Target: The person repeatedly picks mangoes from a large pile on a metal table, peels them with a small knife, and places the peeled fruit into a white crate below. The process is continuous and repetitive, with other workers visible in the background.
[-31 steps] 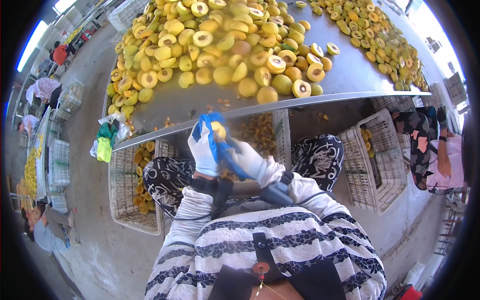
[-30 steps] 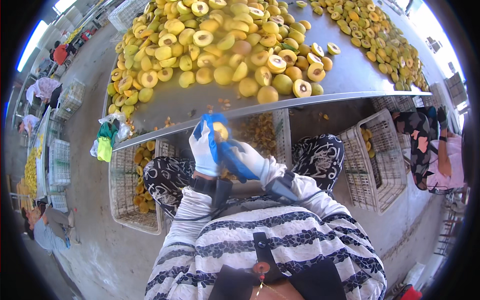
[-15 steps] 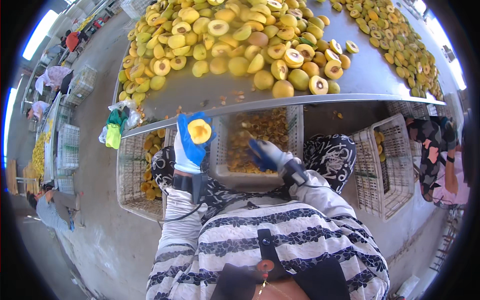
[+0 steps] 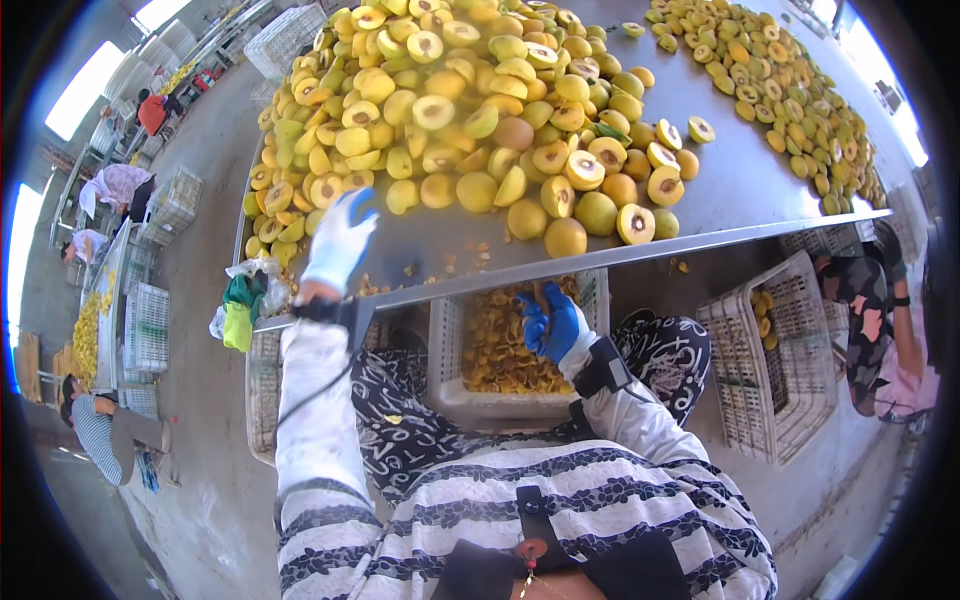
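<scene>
My left hand [image 4: 342, 235], in a white and blue glove, reaches over the metal table [image 4: 430, 247] to the edge of a heap of yellow fruit [image 4: 433, 113], many halved; its fingers are stretched and slightly bent, with no fruit visible in them. My right hand [image 4: 548, 325], gloved alike, is below the table edge, fingers curled around something I cannot make out, over a crate [image 4: 446, 408] of small fruit scraps.
A second fruit heap [image 4: 760, 80] lies at right, crates [image 4: 750, 400] stand either side of my knees, and green bags [image 4: 240, 310] hang at the table's left corner. A co-worker [image 4: 890, 340] sits at right; others [image 4: 115, 430] work along tables at left.
My left hand held a yellow fruit half; it has moved forward to the heap and that fruit no longer shows. My right hand has turned, its blue fingers now curled upward.
</scene>
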Demonstrator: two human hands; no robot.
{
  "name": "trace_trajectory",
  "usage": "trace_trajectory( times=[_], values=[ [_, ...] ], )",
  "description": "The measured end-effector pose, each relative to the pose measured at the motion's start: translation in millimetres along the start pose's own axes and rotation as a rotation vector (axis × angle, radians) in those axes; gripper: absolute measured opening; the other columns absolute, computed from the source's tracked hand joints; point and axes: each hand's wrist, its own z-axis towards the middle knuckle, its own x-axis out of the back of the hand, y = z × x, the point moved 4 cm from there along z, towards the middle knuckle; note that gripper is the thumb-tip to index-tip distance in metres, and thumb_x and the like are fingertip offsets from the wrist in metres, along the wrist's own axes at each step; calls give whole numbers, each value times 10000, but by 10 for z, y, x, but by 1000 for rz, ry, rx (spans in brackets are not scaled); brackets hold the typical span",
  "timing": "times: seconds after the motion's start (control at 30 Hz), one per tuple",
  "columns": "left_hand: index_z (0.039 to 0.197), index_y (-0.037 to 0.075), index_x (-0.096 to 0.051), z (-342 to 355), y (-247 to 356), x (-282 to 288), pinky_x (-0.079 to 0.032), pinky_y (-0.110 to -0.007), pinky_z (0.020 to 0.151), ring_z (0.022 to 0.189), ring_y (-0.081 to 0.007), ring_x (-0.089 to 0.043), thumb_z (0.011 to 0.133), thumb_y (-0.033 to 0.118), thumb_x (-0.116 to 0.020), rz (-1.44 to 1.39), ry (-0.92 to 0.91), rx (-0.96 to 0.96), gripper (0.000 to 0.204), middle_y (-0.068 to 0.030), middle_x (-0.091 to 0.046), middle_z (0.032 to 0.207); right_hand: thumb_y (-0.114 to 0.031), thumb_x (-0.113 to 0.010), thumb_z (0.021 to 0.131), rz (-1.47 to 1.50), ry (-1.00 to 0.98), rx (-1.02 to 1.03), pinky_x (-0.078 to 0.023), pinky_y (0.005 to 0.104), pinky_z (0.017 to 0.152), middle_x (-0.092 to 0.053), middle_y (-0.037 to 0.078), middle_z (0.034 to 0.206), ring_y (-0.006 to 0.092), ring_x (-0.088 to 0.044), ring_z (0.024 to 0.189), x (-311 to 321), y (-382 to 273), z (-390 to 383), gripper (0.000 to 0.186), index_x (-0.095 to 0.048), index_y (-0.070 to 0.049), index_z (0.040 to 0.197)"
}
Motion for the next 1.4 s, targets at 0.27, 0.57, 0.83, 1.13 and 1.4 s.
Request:
trace_trajectory(
  times=[0.27, 0.57, 0.83, 1.13, 1.4],
  values=[
    [1242, 143, -584, 494, -114, -743, -473, -437, 984, 1198, -376, -549, 694, 292, -833, 310, -331, 237, 620, -204, -521, 1306, -597, -575, 921, -768, 225, 110, -400, 278, 480, -527, 13, 687, 125, -447, 516, 24, 384, -300, 563, -602, -69, 1114],
    [1381, 185, -517, -417, -506, -100, -559, -490, 859, 1110, -265, -605, 956, 368, -607, -1406, -186, 598, 472, -72, -595, 1255, -578, -502, 969, -1168, 49, 229, -399, 268, 452, -502, 18, 653, 118, -473, 507, -591, 726, -814, 610, -584, 18, 1075],
    [1185, 52, -580, -841, 965, -349, -575, -361, 727, 923, -275, -685, 988, 484, -523, -1549, 198, 485, 478, -113, -664, 1081, -385, -493, 1015, -1343, -36, 554, -438, 332, 454, -567, 83, 642, 199, -560, 505, -1143, 959, -756, 392, -587, -8, 1067],
    [1073, -13, -609, -1118, 1642, -337, -555, -287, 715, 811, -177, -688, 1070, 350, -393, -1215, 213, 346, 421, -104, -699, 928, -185, -568, 898, -2226, 199, 1090, -499, 483, 641, -657, 234, 801, 411, -653, 734, -1211, 1028, -828, 312, -513, 17, 1130],
    [1083, -20, -663, -1224, 1594, -473, -526, -268, 709, 791, -153, -641, 1018, 319, -549, -947, 542, 81, 363, -79, -689, 924, -281, -568, 962, -1652, -63, 774, -483, 386, 519, -625, 171, 739, 297, -621, 592, -1071, 1106, -721, 262, -554, -33, 1046]
  ],
)
